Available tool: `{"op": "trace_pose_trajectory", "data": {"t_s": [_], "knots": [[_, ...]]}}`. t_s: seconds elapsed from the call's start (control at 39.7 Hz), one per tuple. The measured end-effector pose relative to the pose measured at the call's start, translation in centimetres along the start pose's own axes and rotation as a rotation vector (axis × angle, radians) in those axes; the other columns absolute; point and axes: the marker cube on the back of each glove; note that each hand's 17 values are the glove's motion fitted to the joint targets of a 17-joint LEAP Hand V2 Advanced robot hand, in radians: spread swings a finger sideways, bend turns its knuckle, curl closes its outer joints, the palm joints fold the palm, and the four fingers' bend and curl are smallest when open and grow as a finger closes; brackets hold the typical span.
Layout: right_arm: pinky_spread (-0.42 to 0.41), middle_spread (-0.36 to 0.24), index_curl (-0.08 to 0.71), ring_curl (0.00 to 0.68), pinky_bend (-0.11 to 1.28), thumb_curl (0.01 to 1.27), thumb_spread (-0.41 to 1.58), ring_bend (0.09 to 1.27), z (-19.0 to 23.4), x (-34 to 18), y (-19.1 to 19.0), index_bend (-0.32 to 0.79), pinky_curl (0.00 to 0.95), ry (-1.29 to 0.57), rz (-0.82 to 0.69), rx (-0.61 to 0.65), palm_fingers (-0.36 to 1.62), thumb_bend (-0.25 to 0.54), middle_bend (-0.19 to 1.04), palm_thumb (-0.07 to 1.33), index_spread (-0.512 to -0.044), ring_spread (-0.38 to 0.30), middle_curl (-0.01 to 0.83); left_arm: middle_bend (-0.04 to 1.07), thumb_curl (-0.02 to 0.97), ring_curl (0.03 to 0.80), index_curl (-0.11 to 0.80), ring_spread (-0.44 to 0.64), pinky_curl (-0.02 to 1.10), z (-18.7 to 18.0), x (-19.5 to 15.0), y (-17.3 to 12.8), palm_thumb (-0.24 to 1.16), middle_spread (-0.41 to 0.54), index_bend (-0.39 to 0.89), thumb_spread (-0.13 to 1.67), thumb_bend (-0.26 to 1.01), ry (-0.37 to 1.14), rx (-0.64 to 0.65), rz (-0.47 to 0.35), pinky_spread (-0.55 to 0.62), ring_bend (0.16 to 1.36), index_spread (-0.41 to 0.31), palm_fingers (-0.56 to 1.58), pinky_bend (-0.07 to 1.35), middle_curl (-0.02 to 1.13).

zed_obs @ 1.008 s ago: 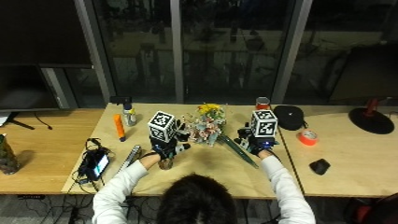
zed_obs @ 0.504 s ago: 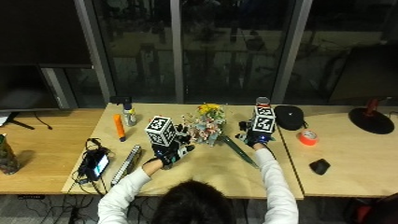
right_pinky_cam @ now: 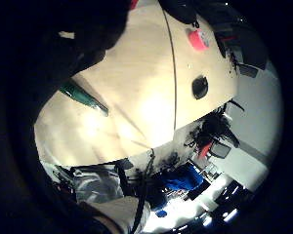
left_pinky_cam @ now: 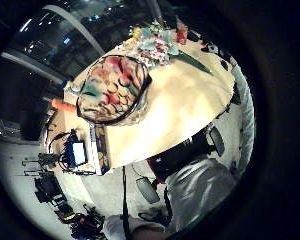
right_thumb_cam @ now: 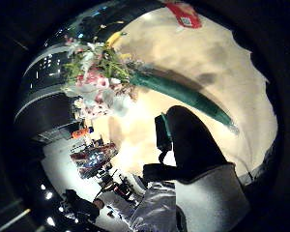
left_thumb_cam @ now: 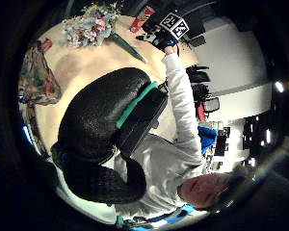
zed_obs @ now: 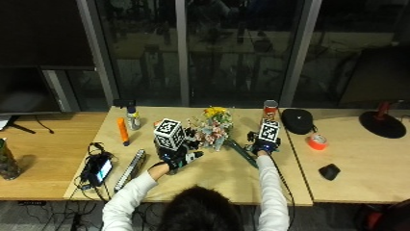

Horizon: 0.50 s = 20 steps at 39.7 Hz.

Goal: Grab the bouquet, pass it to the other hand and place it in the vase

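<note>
The bouquet (zed_obs: pixel 214 129) of yellow, pink and white flowers lies on the wooden table (zed_obs: pixel 224 178), its green wrapped stem (zed_obs: pixel 244 153) pointing toward me. My right hand (zed_obs: pixel 259 147) hovers just beside the stem's end, fingers relaxed, holding nothing; its thumb (right_thumb_cam: pixel 193 140) stays apart from the stem (right_thumb_cam: pixel 183 94). My left hand (zed_obs: pixel 178 159) is left of the bouquet, fingers stretched out and empty. The scale-patterned vase (left_pinky_cam: pixel 112 90) stands beside the flowers (left_pinky_cam: pixel 152 42); in the outside view my left hand's glove mostly hides it.
An orange marker (zed_obs: pixel 121 131) and a small bottle (zed_obs: pixel 133 119) sit at the back left. A phone with cables (zed_obs: pixel 99 168) lies near the left edge. A red can (zed_obs: pixel 271 108), a black pouch (zed_obs: pixel 298 120), an orange tape roll (zed_obs: pixel 316 141) and a small black object (zed_obs: pixel 328 171) are on the right.
Both arms have reached slightly further forward toward the bouquet. The bouquet and vase have not moved, and neither hand has taken hold of anything.
</note>
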Motion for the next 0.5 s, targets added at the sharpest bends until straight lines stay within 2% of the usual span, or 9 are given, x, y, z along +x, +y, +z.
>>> {"op": "trace_pose_trajectory", "data": {"t_s": [0.05,0.1,0.2,0.38,0.5], "knots": [[0.222,0.097,0.128,0.316,0.74,0.32,1.15,0.65,-0.4,0.4,-0.6,0.05,0.361,0.097,0.034,-0.047,0.39,0.014,0.23,0.53,-0.17,0.088,0.335,0.18,0.234,0.269,0.28,0.38,0.33,0.3,2.2,-0.5,0.03,0.346,0.14,1.07,-0.02,-0.084,-0.026,0.018,0.38,0.64,0.087,0.15,0.43,0.24],[0.225,0.089,0.12,0.317,0.77,0.33,1.15,0.64,0.2,0.8,-1.2,0.04,0.369,0.135,0.048,-0.058,0.35,0.018,0.22,0.56,-0.182,0.083,0.335,0.2,0.238,0.276,0.26,0.39,0.33,0.1,3.0,-0.7,0.03,0.353,0.08,1.06,-0.03,-0.112,-0.024,0.027,0.38,0.66,0.095,0.11,0.44,0.25],[0.226,0.075,0.107,0.321,0.8,0.35,1.14,0.65,2.1,1.8,-2.3,0.04,0.375,0.145,0.099,-0.047,0.31,0.008,0.21,0.59,-0.206,0.081,0.337,0.2,0.243,0.282,0.241,0.39,0.34,-0.6,3.5,-1.0,0.01,0.366,0.08,1.04,-0.03,-0.126,0.001,0.034,0.39,0.68,0.104,0.08,0.46,0.26],[0.22,0.049,0.101,0.316,0.77,0.36,1.12,0.65,6.3,2.6,-3.1,0.08,0.362,0.141,0.128,-0.151,0.33,-0.016,0.25,0.6,-0.233,0.062,0.354,0.21,0.251,0.282,0.224,0.4,0.34,-0.6,3.6,-1.9,0.01,0.376,0.11,1.02,-0.02,-0.132,-0.001,0.034,0.4,0.69,0.11,0.07,0.47,0.28],[0.212,0.03,0.13,0.308,0.73,0.37,1.1,0.61,7.5,2.7,-3.7,0.13,0.348,0.197,0.136,-0.096,0.4,-0.002,0.27,0.66,-0.243,0.049,0.364,0.21,0.255,0.284,0.216,0.4,0.35,-0.7,3.7,-2.1,0.01,0.38,0.11,1.02,-0.02,-0.137,-0.009,0.028,0.4,0.7,0.112,0.06,0.48,0.29]]}}
